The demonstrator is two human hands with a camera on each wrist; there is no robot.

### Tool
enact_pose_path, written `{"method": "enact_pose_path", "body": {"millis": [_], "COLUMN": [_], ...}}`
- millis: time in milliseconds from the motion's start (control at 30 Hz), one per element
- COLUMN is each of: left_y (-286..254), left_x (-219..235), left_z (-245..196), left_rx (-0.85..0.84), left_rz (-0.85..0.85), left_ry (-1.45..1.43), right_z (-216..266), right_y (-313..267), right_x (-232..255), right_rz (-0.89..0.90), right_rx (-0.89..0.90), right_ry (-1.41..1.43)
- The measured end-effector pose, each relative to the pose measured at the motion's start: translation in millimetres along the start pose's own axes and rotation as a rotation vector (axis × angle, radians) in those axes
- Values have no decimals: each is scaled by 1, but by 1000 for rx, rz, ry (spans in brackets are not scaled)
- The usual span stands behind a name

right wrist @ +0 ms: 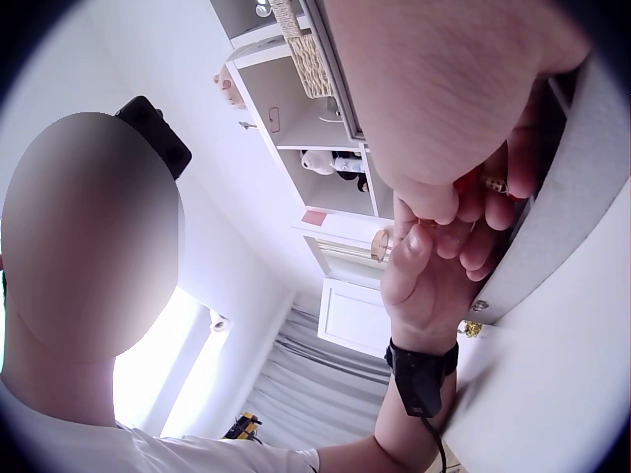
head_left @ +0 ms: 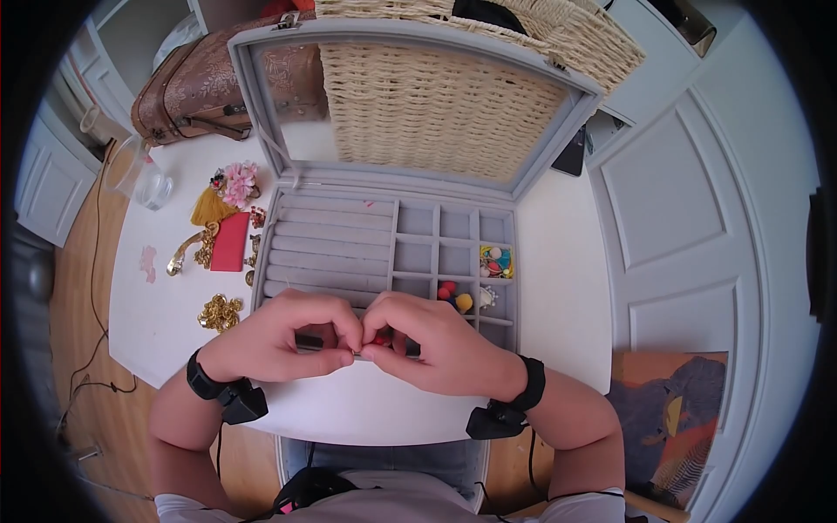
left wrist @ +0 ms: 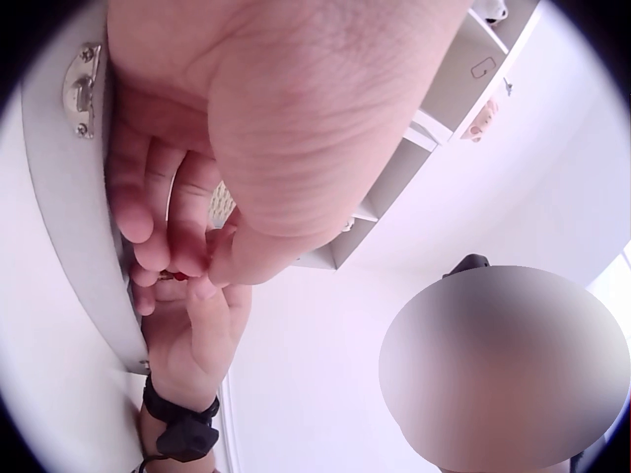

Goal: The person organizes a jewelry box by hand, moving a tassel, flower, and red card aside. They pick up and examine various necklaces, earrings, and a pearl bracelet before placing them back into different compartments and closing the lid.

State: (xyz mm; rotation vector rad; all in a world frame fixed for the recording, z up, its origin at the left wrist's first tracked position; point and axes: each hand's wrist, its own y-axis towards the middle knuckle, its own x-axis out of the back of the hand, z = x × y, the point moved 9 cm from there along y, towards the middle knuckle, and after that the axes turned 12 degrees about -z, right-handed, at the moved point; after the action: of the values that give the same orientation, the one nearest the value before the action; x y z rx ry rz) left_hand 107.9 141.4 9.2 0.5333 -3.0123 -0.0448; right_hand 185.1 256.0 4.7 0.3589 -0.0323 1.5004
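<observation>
My left hand [head_left: 292, 336] and right hand [head_left: 445, 344] meet fingertip to fingertip over the front edge of a grey velvet jewelry box [head_left: 336, 216]. Between them they pinch a small red and gold piece of jewelry [left wrist: 180, 277], mostly covered by the fingers. In the right wrist view its red part and a patterned gold bit [right wrist: 495, 184] show under my right hand's curled fingers. The box's glass lid [head_left: 418, 37] stands raised at the back. Red and yellow pompoms [head_left: 463, 302] lie in a compartment beyond my right hand, with colorful jewelry [head_left: 497, 261] farther back.
Left of the box on the white table [head_left: 562, 288] are a gold chain pile [head_left: 220, 313], a red packet [head_left: 229, 242], a gold tassel [head_left: 209, 209], pink flowers [head_left: 239, 183] and a clear cup [head_left: 154, 187]. Behind stand a brown case [head_left: 205, 83] and a woven basket [head_left: 436, 105].
</observation>
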Motion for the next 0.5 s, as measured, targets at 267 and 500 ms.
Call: {"method": "enact_pose_path", "body": {"millis": [267, 500], "left_y": [-1, 0], "left_x": [2, 0], "left_z": [6, 0], "left_rx": [27, 5], "left_rz": [-24, -1], "left_ry": [-42, 5], "right_z": [0, 0], "right_y": [0, 0], "right_x": [0, 0], "right_rz": [6, 3], "right_rx": [7, 11], "right_ry": [-10, -11]}}
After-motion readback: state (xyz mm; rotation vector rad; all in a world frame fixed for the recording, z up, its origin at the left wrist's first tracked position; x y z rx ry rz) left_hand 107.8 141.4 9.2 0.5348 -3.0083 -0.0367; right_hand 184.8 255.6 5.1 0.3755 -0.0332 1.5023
